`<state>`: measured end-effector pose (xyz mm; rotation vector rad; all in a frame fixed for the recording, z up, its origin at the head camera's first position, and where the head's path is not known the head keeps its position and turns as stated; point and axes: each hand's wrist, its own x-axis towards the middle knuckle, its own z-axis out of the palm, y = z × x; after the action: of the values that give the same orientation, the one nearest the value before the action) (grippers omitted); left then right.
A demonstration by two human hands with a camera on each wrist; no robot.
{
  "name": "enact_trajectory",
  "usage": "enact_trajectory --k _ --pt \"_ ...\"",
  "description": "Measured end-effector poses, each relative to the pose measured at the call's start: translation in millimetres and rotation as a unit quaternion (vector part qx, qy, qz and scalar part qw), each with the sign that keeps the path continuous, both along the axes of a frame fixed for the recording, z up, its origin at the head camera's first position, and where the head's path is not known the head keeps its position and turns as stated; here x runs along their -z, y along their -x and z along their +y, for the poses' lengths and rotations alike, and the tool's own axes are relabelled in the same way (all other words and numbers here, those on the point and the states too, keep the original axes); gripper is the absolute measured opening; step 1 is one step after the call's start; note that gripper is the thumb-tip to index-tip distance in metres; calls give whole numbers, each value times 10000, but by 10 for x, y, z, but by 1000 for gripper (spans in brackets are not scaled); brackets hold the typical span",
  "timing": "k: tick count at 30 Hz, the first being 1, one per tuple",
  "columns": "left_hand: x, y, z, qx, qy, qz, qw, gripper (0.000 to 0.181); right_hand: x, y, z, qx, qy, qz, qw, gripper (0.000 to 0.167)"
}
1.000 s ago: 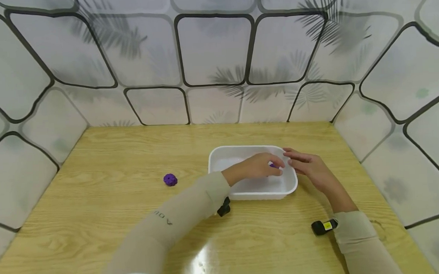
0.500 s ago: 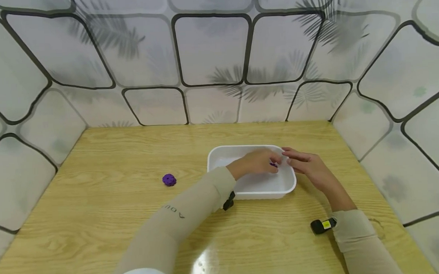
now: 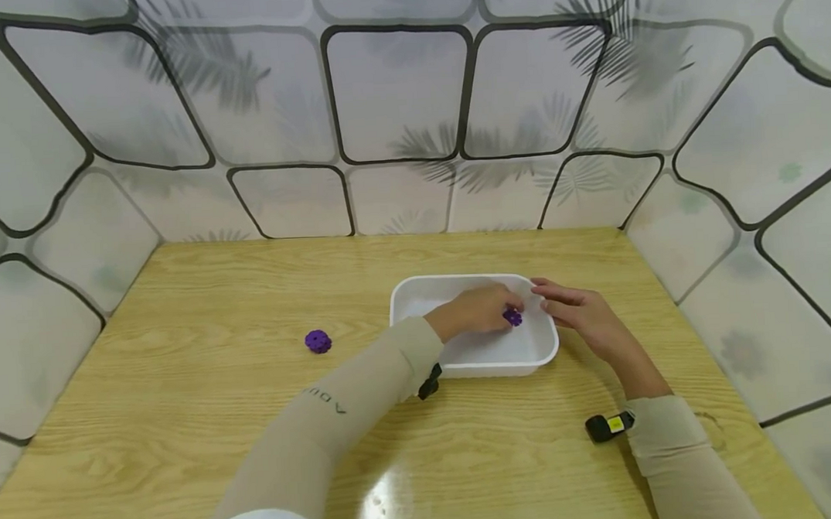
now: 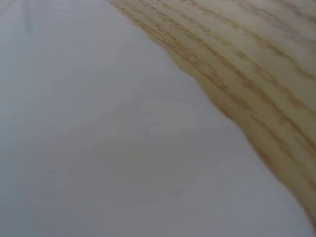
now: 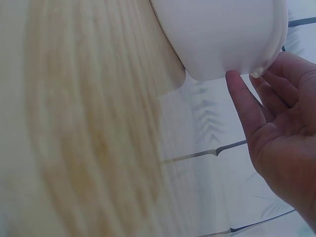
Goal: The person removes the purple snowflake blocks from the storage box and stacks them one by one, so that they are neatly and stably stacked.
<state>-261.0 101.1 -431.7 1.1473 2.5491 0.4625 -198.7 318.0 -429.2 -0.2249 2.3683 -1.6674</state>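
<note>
Reaching into a white plastic tray (image 3: 490, 365), my left hand (image 3: 476, 309) has thumb and fingers around a small bumpy purple object (image 3: 513, 316), near the tray's right end. A similar purple object (image 3: 318, 341), ball-like with small dark holes, lies on the table left of the tray. The right hand (image 3: 585, 318) touches the tray's right end with its fingertips; its fingers are fairly straight. In the right wrist view, that hand (image 5: 281, 118) has its thumb against the tray's outer wall (image 5: 222, 39) and its other fingers near the rim. The left wrist view shows only blurred tray wall (image 4: 98, 123) and wood.
The tray stands on a light wood-grain table (image 3: 236, 298). Pale walls (image 3: 408, 97) with dark outlines and leaf patterns enclose it at the back and both sides. A black wrist camera (image 3: 607, 426) sits by the right sleeve.
My left hand has shifted slightly left and down inside the tray, and its fingers have closed in around the purple object, which shows more now. The right hand stays at the tray's end.
</note>
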Motion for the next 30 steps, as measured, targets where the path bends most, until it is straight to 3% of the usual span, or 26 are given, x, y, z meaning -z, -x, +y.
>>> enact_trajectory --k 10,22,30 --pt "-15 -8 -53 -145 -191 -412 9989 41 3 -5 14 16 -118 -5 9999 54" --pt "-19 13 -65 73 84 -565 9983 34 -11 -10 3 75 -133 -32 9999 53" --pt "-38 42 -113 165 -253 -535 9981 33 -13 -10 -5 33 63 -50 10000 54"
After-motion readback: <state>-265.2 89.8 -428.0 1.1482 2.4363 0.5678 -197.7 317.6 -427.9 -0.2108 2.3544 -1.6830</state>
